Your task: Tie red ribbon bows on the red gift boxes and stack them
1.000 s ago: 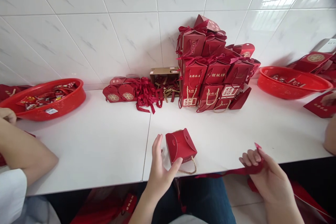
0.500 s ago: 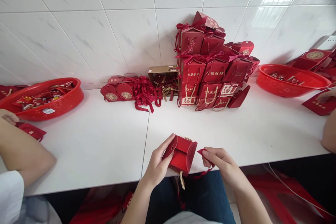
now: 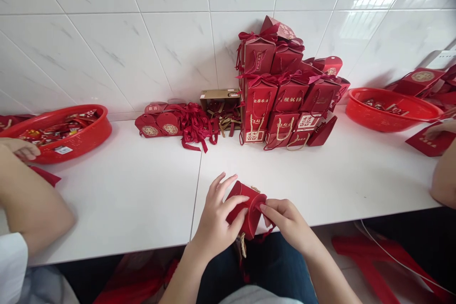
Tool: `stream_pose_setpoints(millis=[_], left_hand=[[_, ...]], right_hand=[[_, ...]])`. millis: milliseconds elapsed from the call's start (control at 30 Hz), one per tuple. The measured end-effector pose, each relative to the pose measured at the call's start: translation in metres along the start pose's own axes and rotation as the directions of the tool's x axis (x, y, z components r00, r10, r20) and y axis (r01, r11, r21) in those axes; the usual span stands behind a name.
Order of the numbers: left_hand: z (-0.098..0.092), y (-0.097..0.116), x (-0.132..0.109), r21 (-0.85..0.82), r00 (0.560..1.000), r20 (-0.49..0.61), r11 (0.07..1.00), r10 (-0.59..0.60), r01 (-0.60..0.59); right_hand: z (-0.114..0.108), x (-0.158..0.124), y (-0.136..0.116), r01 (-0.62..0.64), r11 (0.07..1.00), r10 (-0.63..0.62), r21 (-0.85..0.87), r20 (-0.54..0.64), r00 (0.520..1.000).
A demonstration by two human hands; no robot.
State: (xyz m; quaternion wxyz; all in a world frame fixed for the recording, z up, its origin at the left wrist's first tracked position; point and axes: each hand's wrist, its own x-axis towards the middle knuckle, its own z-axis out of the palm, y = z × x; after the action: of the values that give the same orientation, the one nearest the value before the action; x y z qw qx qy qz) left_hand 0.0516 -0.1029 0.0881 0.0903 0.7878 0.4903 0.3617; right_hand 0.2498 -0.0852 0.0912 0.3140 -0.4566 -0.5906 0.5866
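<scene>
White bench (image 3: pixel 142 190): long, set against a tiled wall, carrying everything listed; the landmark for all places below.

Stack of gift boxes (image 3: pixel 285 95): red, ribboned, piled at the back of the bench against the wall, right of centre.

Left basin (image 3: pixel 71 140): red, at the bench's far left, holding wrapped sweets; another person's hand (image 3: pixel 21 148) rests at its rim.

Right basin (image 3: pixel 392 111): red, at the bench's far right back.

Ribbon heap (image 3: pixel 194 126): loose red ribbons at the back of the bench, just left of the stack, beside a small cardboard carton (image 3: pixel 221 104).

Small red gift box (image 3: pixel 249 206): at the bench's near edge, centre, tilted, with a rope handle (image 3: pixel 243 244) hanging below the edge. Judged light, thin card: stiff along folds, easily crushed at the flaps; best held by its side walls.

Left hand (image 3: pixel 215 221): gripping the box's left side, fingers spread over its top flap.

Right hand (image 3: pixel 285 221): closed in a pinch at the box's right flap, on a red ribbon (image 3: pixel 265 233).
</scene>
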Motion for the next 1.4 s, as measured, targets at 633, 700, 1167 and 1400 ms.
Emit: stream_pose_setpoints(millis=[633,700,1167,1400], left_hand=[[0.016,0.004,0.004,-0.146,0.981,-0.19,0.987,0.036,-0.064],[0.016,0.003,0.004,-0.199,0.977,-0.214,0.979,-0.011,-0.033],[-0.02,0.021,0.024,-0.266,0.96,-0.252,0.963,-0.12,0.051],[-0.016,-0.004,-0.012,-0.282,0.933,0.014,0.893,-0.36,0.349]], right_hand=[[0.01,-0.007,-0.005,0.046,0.955,-0.075,-0.293,-0.09,0.993],[0.007,-0.009,-0.004,0.042,0.95,-0.079,-0.309,-0.107,0.991],[0.004,-0.001,-0.038,0.447,0.894,-0.443,-0.01,-0.15,0.884],[-0.01,-0.057,-0.065,0.726,0.685,-0.573,0.068,-0.565,0.593]])
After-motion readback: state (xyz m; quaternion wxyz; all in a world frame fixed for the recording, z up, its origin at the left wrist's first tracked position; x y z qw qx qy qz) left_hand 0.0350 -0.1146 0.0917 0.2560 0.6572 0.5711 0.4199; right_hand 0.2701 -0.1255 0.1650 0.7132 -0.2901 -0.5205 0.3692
